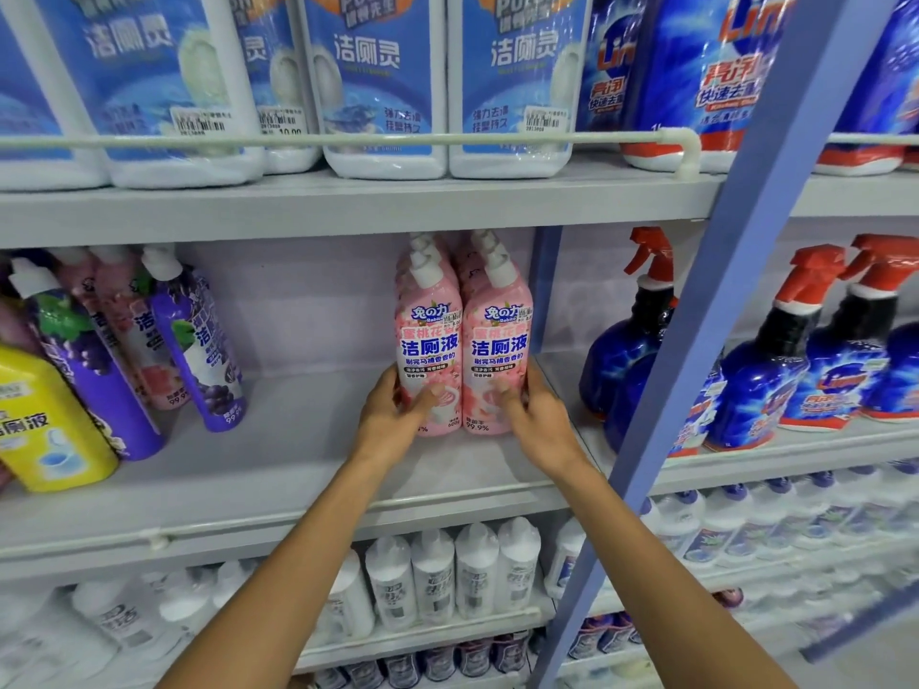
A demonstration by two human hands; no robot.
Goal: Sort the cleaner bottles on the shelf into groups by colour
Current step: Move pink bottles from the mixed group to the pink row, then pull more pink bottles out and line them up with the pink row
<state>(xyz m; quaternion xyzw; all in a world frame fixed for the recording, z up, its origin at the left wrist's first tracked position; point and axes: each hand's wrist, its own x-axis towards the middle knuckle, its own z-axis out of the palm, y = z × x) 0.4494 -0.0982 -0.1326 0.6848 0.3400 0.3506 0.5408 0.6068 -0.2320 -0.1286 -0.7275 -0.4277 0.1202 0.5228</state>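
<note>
I see my left hand (393, 415) curled round the lower part of the left pink bottle (430, 335), thumb across its label, and my right hand (534, 415) wrapped likewise round the right pink bottle (499, 340). Both bottles stand upright, touching side by side, on the middle shelf (298, 440). Purple bottles (199, 350) and a yellow bottle (45, 415) lean well apart at the left

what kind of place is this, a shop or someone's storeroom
Probably a shop's cleaning-products aisle: tiered shelves hold rows of identical bottles, the blue-labelled bottles up top carry barcode price stickers, and the pink bottles stand faced forward.
</note>
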